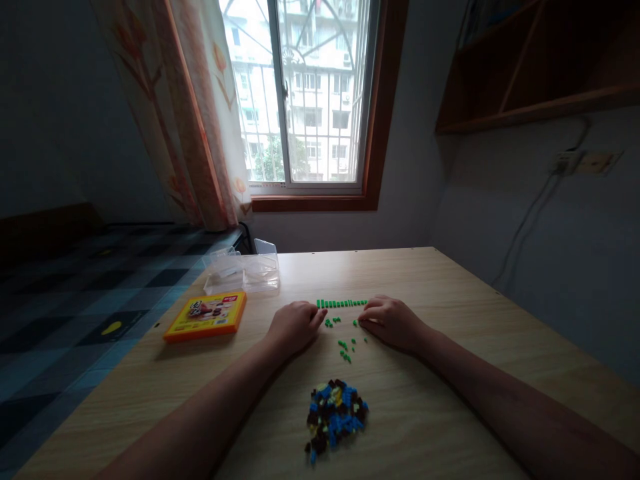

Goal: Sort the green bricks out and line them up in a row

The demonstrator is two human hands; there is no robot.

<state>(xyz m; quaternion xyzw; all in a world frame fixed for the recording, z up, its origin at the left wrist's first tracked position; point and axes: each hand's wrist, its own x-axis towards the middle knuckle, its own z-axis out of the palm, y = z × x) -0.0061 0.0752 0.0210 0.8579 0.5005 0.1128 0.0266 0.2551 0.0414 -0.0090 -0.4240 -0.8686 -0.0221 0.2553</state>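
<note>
A straight row of small green building bricks runs across the tabletop between my two hands. At its left end my left hand rests with curled fingers, the tips close to the first bricks. My right hand lies at the opposite end, fingers bent and pressed together by the last bricks. Whatever either hand may pinch is too small or hidden to make out. Loose green bricks are scattered in front of the row. Nearer to me is a mixed heap of blue, dark brown and yellow bricks.
An orange and yellow box lies at the left of the wooden table. Behind it stand clear plastic trays. A bed with a checked cover adjoins the left edge. A window and a wall shelf are beyond.
</note>
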